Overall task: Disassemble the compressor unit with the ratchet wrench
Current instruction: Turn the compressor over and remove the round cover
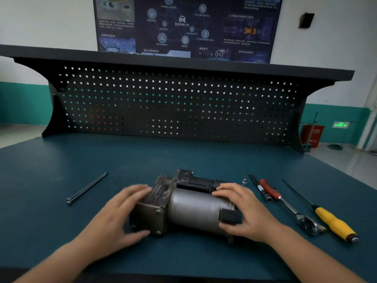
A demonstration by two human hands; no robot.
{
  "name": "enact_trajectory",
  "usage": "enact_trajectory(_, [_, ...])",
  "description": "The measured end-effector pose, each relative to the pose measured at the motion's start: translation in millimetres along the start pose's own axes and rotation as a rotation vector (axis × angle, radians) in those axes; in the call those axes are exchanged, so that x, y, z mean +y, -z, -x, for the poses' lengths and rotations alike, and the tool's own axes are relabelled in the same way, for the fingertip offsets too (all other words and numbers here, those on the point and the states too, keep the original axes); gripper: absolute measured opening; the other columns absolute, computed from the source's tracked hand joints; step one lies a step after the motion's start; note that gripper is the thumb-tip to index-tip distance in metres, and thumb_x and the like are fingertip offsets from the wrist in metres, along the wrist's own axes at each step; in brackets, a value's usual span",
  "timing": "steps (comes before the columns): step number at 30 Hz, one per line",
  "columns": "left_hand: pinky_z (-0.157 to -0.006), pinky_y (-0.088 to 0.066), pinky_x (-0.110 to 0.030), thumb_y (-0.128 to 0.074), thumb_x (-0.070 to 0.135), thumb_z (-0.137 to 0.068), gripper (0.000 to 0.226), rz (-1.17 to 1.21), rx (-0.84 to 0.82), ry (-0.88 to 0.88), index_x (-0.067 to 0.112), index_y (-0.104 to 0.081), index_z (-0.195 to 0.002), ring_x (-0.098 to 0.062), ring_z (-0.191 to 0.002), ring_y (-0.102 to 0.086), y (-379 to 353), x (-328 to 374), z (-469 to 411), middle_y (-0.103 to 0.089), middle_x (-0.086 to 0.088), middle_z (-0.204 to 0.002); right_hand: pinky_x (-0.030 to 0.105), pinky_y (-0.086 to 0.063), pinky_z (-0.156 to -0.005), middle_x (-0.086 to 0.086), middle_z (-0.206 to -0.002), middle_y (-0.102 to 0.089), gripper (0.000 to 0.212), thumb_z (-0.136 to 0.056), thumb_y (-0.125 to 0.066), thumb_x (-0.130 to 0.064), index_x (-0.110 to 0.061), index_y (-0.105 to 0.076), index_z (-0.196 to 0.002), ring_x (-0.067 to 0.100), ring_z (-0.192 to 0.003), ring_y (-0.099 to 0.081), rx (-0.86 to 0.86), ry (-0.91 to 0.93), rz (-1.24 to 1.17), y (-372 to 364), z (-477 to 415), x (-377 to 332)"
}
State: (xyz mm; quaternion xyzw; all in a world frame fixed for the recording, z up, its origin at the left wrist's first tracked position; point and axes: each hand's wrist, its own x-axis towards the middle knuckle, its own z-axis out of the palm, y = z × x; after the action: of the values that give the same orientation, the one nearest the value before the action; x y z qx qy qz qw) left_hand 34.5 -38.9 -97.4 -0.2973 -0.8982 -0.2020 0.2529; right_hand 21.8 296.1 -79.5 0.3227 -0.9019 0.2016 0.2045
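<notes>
Left hand, blurred, grips plate end of grey cylindrical metal compressor unit; right hand clasps motor end. Unit lies mid teal bench mat. Right: red-handled chrome ratchet wrench, yellow-handled screwdriver. Far left: long black bolts. Behind: black pegboard.

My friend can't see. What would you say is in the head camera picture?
A left hand and right hand hold a grey compressor unit on a teal workbench. A ratchet wrench and yellow screwdriver lie to its right, two long bolts to its left.
</notes>
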Motion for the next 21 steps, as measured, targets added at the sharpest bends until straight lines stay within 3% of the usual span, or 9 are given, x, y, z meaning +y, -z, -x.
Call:
enact_trajectory(2, [-0.1, -0.022, -0.002, -0.08, 0.05, -0.065, 0.096, 0.207, -0.135, 0.186, 0.04, -0.02, -0.139, 0.01, -0.125, -0.033, -3, -15, -6, -0.027, 0.028, -0.137, 0.029, -0.028, -0.102, -0.014, -0.124, -0.051, 0.062, -0.069, -0.06, -0.056, -0.024, -0.059, -0.122, -0.002, -0.122, -0.04, 0.037, 0.044, 0.085, 0, -4, -2])
enact_trajectory(4, [-0.094, -0.031, -0.003, -0.081, 0.043, -0.065, 0.09, 0.382, -0.23, 0.309, 0.05, -0.021, -0.131, 0.009, -0.12, -0.045, -15, -22, -9, -0.042, 0.028, -0.131, 0.029, -0.033, -0.098, -0.007, -0.116, -0.061, 0.063, -0.067, -0.06, -0.055, -0.017, -0.066, -0.116, 0.002, -0.116, -0.046, 0.066, 0.065, 0.131, -1, -6, -5])
enact_trajectory(7, [-0.09, -0.038, -0.005, -0.078, 0.044, -0.064, 0.079, 0.503, -0.185, 0.387, 0.052, -0.029, -0.126, 0.009, -0.111, -0.055, -26, -27, -8, -0.057, 0.026, -0.121, 0.025, -0.035, -0.094, -0.004, -0.106, -0.068, 0.062, -0.065, -0.059, -0.057, -0.014, -0.07, -0.11, 0.007, -0.105, -0.056, 0.081, 0.07, 0.151, -1, -6, -5])
enact_trajectory(10, [-0.089, -0.039, -0.005, -0.075, 0.047, -0.061, 0.078, 0.544, -0.172, 0.4, 0.048, -0.033, -0.126, 0.012, -0.108, -0.055, -23, -23, -7, -0.059, 0.025, -0.12, 0.027, -0.04, -0.087, -0.005, -0.098, -0.069, 0.061, -0.063, -0.061, -0.056, -0.014, -0.072, -0.105, 0.012, -0.091, -0.063, 0.071, 0.086, 0.147, 4, -10, -7])
enact_trajectory(13, [-0.088, -0.041, -0.006, -0.078, 0.035, -0.066, 0.075, 0.558, -0.168, 0.404, 0.041, -0.036, -0.127, 0.01, -0.106, -0.057, -15, -20, -2, -0.064, 0.025, -0.114, 0.027, -0.04, -0.086, -0.007, -0.092, -0.069, 0.061, -0.06, -0.061, -0.057, -0.017, -0.073, -0.103, 0.01, -0.085, -0.064, 0.038, 0.098, 0.118, 11, -15, -12])
enact_trajectory(16, [-0.082, -0.044, -0.007, -0.076, 0.031, -0.071, 0.07, 0.556, -0.161, 0.437, 0.041, -0.035, -0.127, 0.006, -0.099, -0.061, -5, -16, 8, -0.063, 0.03, -0.109, 0.019, -0.033, -0.092, -0.013, -0.091, -0.068, 0.062, -0.058, -0.058, -0.061, -0.024, -0.073, -0.105, 0.003, -0.087, -0.061, -0.024, 0.043, -0.001, 23, -30, -19])
enact_trajectory(18, [-0.074, -0.045, -0.006, -0.074, 0.029, -0.075, 0.061, 0.53, -0.115, 0.476, 0.042, -0.036, -0.122, 0.006, -0.092, -0.062, 4, -12, 11, -0.067, 0.021, -0.102, 0.015, -0.036, -0.086, -0.016, -0.089, -0.066, 0.062, -0.057, -0.056, -0.062, -0.027, -0.072, -0.106, -0.002, -0.085, -0.058, -0.084, -0.002, -0.103, 29, -42, -20])
enact_trajectory(21, [-0.067, -0.046, -0.007, -0.065, 0.047, -0.07, 0.047, 0.481, -0.097, 0.527, 0.039, -0.042, -0.11, 0.008, -0.086, -0.061, 22, -5, 5, -0.065, 0.014, -0.097, 0.017, -0.043, -0.072, -0.01, -0.081, -0.064, 0.063, -0.054, -0.058, -0.061, -0.021, -0.075, -0.1, -0.002, -0.079, -0.059, -0.124, -0.073, -0.277, 33, -56, -20])
